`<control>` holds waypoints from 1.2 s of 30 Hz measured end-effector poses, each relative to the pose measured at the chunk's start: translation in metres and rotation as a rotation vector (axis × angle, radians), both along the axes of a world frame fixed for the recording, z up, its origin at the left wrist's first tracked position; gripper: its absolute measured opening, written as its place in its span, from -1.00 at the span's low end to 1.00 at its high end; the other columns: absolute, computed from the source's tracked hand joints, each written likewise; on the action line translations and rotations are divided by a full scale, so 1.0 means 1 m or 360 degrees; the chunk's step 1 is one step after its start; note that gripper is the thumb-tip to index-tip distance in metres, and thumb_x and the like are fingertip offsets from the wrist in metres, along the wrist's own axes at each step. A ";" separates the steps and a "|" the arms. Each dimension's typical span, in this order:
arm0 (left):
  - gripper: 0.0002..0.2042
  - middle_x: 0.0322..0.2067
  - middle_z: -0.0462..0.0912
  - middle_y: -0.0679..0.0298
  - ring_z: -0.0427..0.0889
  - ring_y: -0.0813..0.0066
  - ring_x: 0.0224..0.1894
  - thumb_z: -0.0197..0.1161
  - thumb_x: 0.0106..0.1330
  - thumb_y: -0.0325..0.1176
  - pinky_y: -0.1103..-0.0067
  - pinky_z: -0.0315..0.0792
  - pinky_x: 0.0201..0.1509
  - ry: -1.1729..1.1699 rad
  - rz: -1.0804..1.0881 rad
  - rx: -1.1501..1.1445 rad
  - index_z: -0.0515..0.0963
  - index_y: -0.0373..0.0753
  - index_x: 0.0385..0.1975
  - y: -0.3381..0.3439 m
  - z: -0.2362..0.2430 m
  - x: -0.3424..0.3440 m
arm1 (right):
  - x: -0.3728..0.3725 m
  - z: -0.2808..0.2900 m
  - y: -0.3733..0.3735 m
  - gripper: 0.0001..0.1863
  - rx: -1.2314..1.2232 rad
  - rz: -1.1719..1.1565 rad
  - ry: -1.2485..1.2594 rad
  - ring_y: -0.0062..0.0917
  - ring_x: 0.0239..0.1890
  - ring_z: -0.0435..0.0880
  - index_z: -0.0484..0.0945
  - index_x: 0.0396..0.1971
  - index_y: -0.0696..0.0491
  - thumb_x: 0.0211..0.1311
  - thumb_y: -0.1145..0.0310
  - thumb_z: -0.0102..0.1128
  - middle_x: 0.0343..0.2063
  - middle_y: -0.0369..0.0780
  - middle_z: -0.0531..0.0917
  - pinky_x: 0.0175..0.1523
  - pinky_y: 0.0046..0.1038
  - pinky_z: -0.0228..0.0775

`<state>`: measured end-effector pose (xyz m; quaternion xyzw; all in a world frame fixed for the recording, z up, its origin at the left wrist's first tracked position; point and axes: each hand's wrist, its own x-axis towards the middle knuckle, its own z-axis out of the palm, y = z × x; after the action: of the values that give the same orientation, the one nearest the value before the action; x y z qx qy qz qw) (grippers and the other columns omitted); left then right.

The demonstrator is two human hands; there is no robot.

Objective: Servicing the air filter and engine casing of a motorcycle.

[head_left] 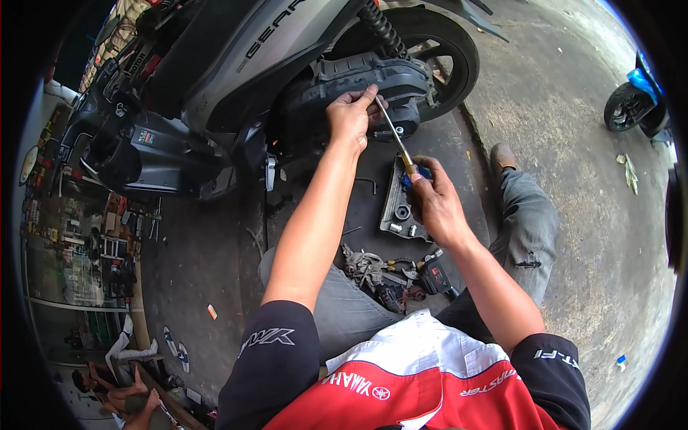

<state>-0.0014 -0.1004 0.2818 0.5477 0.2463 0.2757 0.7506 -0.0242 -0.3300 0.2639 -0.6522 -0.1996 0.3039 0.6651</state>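
My right hand grips the handle end of a long screwdriver with a thin metal shaft; amber and blue show at the handle. The shaft slants up and left to my left hand, whose thumb and fingers pinch its far end. Whether a small part sits between those fingertips cannot be made out. Both hands are in front of the engine case of a grey motor scooter. Below my right hand lies a dark tray-like cover with several sockets and small metal parts in it.
An L-shaped hex key lies on the ground left of the cover. Near my legs are a grey rag, pliers and a cordless power tool. A blue motorbike stands far right; another person is at lower left.
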 end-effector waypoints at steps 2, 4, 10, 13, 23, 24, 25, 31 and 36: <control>-0.83 -0.45 0.72 0.21 0.71 0.49 -0.48 0.43 0.29 -0.41 0.63 0.60 -0.37 -0.0078 0.0173 0.0286 0.63 -0.39 -0.32 -0.002 -0.004 0.015 | 0.003 0.005 0.009 -0.64 -0.0003 0.0003 0.0022 -0.57 -0.43 0.51 0.43 0.15 0.10 0.49 0.25 0.02 -0.45 -0.28 0.59 -0.22 -0.46 0.39; -0.81 -0.44 0.72 0.21 0.70 0.51 -0.47 0.44 0.28 -0.40 0.65 0.59 -0.36 -0.0009 0.0243 0.0590 0.64 -0.42 -0.28 0.000 -0.006 0.027 | 0.009 0.011 0.018 -0.64 -0.0027 -0.0057 -0.0030 -0.64 -0.51 0.47 0.39 0.18 0.10 0.50 0.29 0.03 -0.49 -0.30 0.57 -0.36 -0.50 0.34; -0.64 -0.46 0.77 0.16 0.72 0.55 -0.44 0.49 0.20 -0.22 0.60 0.56 -0.31 0.0299 0.0489 0.1346 0.70 -0.44 -0.21 0.009 -0.008 0.038 | 0.025 0.022 0.032 -0.65 0.0145 -0.0014 0.0327 -0.74 -0.65 0.37 0.37 0.20 0.08 0.53 0.27 0.01 -0.55 -0.35 0.51 -0.58 -0.59 0.18; -0.65 -0.46 0.77 0.14 0.74 0.48 -0.44 0.49 0.19 -0.20 0.57 0.56 -0.30 0.0360 0.0553 0.1629 0.71 -0.40 -0.22 0.009 -0.007 0.038 | 0.026 0.024 0.036 -0.65 0.0208 -0.0023 0.0455 -0.73 -0.64 0.38 0.37 0.20 0.07 0.53 0.27 0.01 -0.56 -0.34 0.51 -0.58 -0.59 0.19; -0.63 -0.43 0.77 0.11 0.75 0.40 -0.45 0.44 0.24 -0.20 0.53 0.59 -0.29 0.0439 0.0464 0.1607 0.69 -0.41 -0.16 0.007 0.003 0.034 | 0.024 0.005 0.050 -0.70 -0.0141 -0.0348 -0.0773 -0.66 -0.55 0.48 0.43 0.13 0.07 0.49 0.32 0.05 -0.53 -0.30 0.54 -0.53 -0.60 0.27; -0.63 -0.43 0.77 0.11 0.75 0.40 -0.45 0.44 0.24 -0.20 0.53 0.59 -0.29 0.0443 0.0466 0.1602 0.69 -0.41 -0.16 0.006 0.005 0.030 | 0.026 0.001 0.052 -0.70 -0.0191 -0.0335 -0.0734 -0.66 -0.55 0.48 0.43 0.13 0.07 0.49 0.32 0.05 -0.53 -0.30 0.54 -0.53 -0.60 0.27; -0.64 -0.38 0.77 0.09 0.76 0.37 -0.40 0.40 0.29 -0.22 0.52 0.61 -0.27 0.0390 0.0251 0.1170 0.66 -0.43 -0.12 0.006 0.007 0.027 | 0.028 -0.002 0.056 -0.71 -0.0084 -0.0288 -0.0460 -0.63 -0.50 0.53 0.46 0.10 0.09 0.49 0.31 0.04 -0.49 -0.27 0.58 -0.50 -0.60 0.32; -0.78 -0.34 0.74 0.17 0.76 0.37 -0.26 0.31 0.38 -0.32 0.52 0.62 -0.17 0.0164 -0.0774 -0.0081 0.63 -0.39 -0.20 0.013 0.014 0.002 | 0.032 0.004 0.063 -0.70 0.1206 0.0191 0.1533 -0.57 -0.46 0.60 0.50 -0.05 0.12 0.51 0.19 -0.01 -0.34 -0.20 0.65 -0.42 -0.56 0.48; -0.81 -0.39 0.73 0.23 0.71 0.43 -0.38 0.37 0.34 -0.29 0.53 0.61 -0.25 0.0310 -0.0480 -0.0027 0.66 -0.31 -0.31 0.008 0.007 0.007 | 0.006 0.016 0.053 -0.66 0.0575 -0.0251 0.1094 -0.58 -0.32 0.61 0.44 -0.03 0.10 0.40 0.18 0.20 -0.28 -0.25 0.58 -0.32 -0.58 0.51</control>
<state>0.0058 -0.0921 0.2884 0.5961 0.2354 0.1036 0.7606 -0.0183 -0.2774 0.2797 -0.3982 0.0350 0.4124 0.8186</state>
